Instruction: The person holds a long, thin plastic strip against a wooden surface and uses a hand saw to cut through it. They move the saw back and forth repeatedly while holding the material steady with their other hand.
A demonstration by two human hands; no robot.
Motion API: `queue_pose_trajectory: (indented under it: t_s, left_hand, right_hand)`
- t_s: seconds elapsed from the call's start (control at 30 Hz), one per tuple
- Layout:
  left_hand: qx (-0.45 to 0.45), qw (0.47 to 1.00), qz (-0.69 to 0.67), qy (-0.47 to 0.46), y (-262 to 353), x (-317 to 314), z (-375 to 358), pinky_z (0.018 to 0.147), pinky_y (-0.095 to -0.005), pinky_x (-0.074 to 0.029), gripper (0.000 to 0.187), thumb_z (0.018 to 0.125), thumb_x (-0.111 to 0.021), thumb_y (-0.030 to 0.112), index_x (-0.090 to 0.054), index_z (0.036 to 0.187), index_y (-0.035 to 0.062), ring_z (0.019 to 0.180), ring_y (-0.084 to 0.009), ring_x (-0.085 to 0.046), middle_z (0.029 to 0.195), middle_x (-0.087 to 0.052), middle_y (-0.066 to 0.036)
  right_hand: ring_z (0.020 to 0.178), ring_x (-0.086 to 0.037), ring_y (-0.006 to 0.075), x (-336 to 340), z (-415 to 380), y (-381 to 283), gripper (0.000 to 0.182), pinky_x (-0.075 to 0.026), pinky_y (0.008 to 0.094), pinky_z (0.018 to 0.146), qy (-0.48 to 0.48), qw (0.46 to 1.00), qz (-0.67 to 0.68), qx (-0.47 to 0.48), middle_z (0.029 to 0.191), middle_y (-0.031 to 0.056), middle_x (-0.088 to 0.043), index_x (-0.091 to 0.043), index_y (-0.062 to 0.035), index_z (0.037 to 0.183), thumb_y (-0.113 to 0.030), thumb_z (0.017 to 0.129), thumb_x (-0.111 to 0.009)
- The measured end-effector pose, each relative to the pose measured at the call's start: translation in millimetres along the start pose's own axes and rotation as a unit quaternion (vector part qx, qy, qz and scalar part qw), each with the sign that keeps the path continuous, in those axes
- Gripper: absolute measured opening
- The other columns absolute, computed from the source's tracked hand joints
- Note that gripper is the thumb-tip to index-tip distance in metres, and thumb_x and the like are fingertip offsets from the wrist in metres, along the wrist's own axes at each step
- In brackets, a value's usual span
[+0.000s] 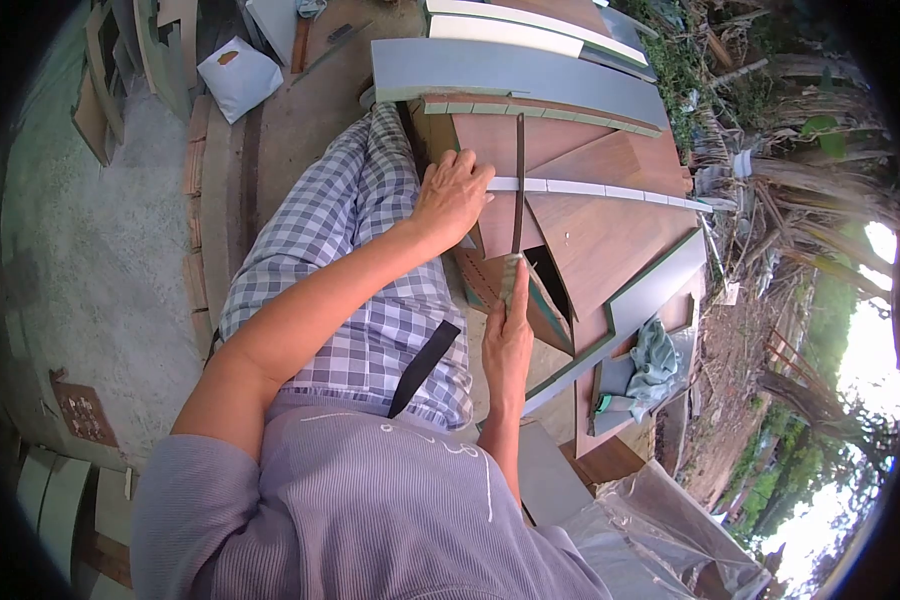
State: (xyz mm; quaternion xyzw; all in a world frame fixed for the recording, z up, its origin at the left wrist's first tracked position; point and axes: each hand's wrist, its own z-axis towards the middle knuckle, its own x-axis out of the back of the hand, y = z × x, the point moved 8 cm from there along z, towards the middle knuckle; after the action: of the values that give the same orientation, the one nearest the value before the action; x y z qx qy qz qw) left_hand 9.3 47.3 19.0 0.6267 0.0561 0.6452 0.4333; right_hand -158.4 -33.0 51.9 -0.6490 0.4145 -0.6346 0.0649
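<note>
My left hand (454, 196) is closed on the near end of a narrow white strip (600, 191), which has crosswise lines along it. The strip lies over brown boards. My right hand (508, 338) grips the wrapped handle of a long, thin dark blade (520, 180). Its forefinger stretches along the handle. The blade crosses the strip just beyond my left fingers; whether it has teeth is too small to tell. Below the blade is an open cardboard box (542, 306) with a dark gap inside.
A wide grey panel (520, 75) and other strips lie at the far side of the boards. A crumpled green cloth (654, 362) rests to the right on grey offcuts. A white bag (239, 78) stands on the concrete floor near leaning boards. Clear plastic sheeting (650, 520) covers things at lower right.
</note>
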Motion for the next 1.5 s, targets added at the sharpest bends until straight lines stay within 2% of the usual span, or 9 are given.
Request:
queue_pose_trajectory:
  t_s: [0.23,0.3,0.33,0.4,0.63,0.9,1.1,1.3,1.5]
  left_hand:
    - [0.001,1.000,-0.006,-0.002,1,3,0,0.082,-0.0430,-0.044,0.026,0.081,-0.069,0.018,-0.058,0.101,0.0053,0.098,-0.0292,-0.049,0.102,-0.049,-0.011]
    - [0.003,1.000,0.000,0.003,0,2,0,0.082,-0.0430,-0.043,0.025,0.081,-0.069,0.018,-0.059,0.099,0.0051,0.097,-0.0294,-0.049,0.102,-0.049,-0.011]
    - [0.003,1.000,-0.001,-0.001,0,1,-1,0.082,-0.0430,-0.043,0.025,0.081,-0.069,0.018,-0.059,0.099,0.0051,0.097,-0.0294,-0.049,0.102,-0.049,-0.011]
    - [-0.005,1.000,-0.002,0.012,1,3,0,0.081,-0.0430,-0.043,0.024,0.081,-0.069,0.018,-0.059,0.098,0.0050,0.097,-0.0295,-0.049,0.101,-0.049,-0.011]
    - [0.003,1.000,0.005,-0.002,0,7,2,0.080,-0.0426,-0.043,0.024,0.081,-0.069,0.019,-0.059,0.098,0.0050,0.096,-0.0288,-0.049,0.100,-0.050,-0.010]
    - [-0.008,1.000,0.008,0.021,0,3,2,0.080,-0.0416,-0.044,0.024,0.080,-0.070,0.019,-0.061,0.097,0.0047,0.095,-0.0288,-0.050,0.099,-0.050,-0.010]
    - [0.005,1.000,0.015,0.001,1,7,3,0.082,-0.0417,-0.043,0.024,0.080,-0.070,0.020,-0.061,0.097,0.0049,0.097,-0.0292,-0.050,0.099,-0.050,-0.010]
    - [0.008,1.000,0.000,-0.008,0,5,3,0.082,-0.0431,-0.042,0.024,0.080,-0.069,0.019,-0.060,0.097,0.0048,0.097,-0.0296,-0.050,0.099,-0.051,-0.011]
    - [0.008,1.000,0.000,-0.001,0,5,3,0.082,-0.0437,-0.042,0.024,0.080,-0.070,0.019,-0.060,0.097,0.0049,0.097,-0.0294,-0.050,0.099,-0.050,-0.011]
  right_hand:
    - [0.094,-0.064,0.0392,7,-12,-3,0.061,-0.049,0.0457,0.076,0.010,1.000,-0.004,0.020,0.118,0.0280,-0.058,-0.025,-0.0173,0.149,-0.003,0.092,-0.043]
    - [0.091,-0.065,0.0392,1,-23,15,0.062,-0.048,0.0454,0.074,-0.052,0.995,0.010,-0.080,0.114,0.0271,-0.060,-0.024,-0.0183,0.149,-0.003,0.092,-0.043]
    - [0.091,-0.065,0.0392,-1,-25,17,0.062,-0.048,0.0454,0.074,-0.052,0.995,0.010,-0.084,0.114,0.0271,-0.060,-0.024,-0.0183,0.149,-0.003,0.092,-0.043]
    - [0.088,-0.065,0.0391,0,-19,11,0.063,-0.047,0.0456,0.073,-0.021,0.999,0.020,-0.032,0.111,0.0270,-0.061,-0.022,-0.0196,0.150,-0.003,0.092,-0.043]
    - [0.086,-0.065,0.0388,-5,0,4,0.064,-0.047,0.0468,0.073,0.006,0.999,0.028,0.030,0.110,0.0271,-0.061,-0.022,-0.0203,0.150,-0.004,0.092,-0.043]
    - [0.071,-0.063,0.0349,-6,-20,17,0.062,-0.047,0.0426,0.070,-0.054,0.994,0.035,-0.092,0.084,0.0234,-0.062,-0.022,-0.0198,0.150,-0.005,0.093,-0.044]
    - [0.082,-0.065,0.0382,-4,3,3,0.063,-0.048,0.0432,0.072,0.021,0.998,0.009,0.059,0.103,0.0272,-0.063,-0.022,-0.0201,0.150,-0.005,0.093,-0.044]
    - [0.089,-0.064,0.0412,-6,-36,34,0.063,-0.047,0.0454,0.076,-0.066,0.994,0.025,-0.084,0.115,0.0277,-0.060,-0.021,-0.0191,0.150,-0.004,0.093,-0.043]
    - [0.093,-0.063,0.0416,-9,12,2,0.062,-0.047,0.0459,0.077,-0.022,0.999,0.041,-0.022,0.118,0.0263,-0.059,-0.023,-0.0174,0.149,-0.002,0.092,-0.043]
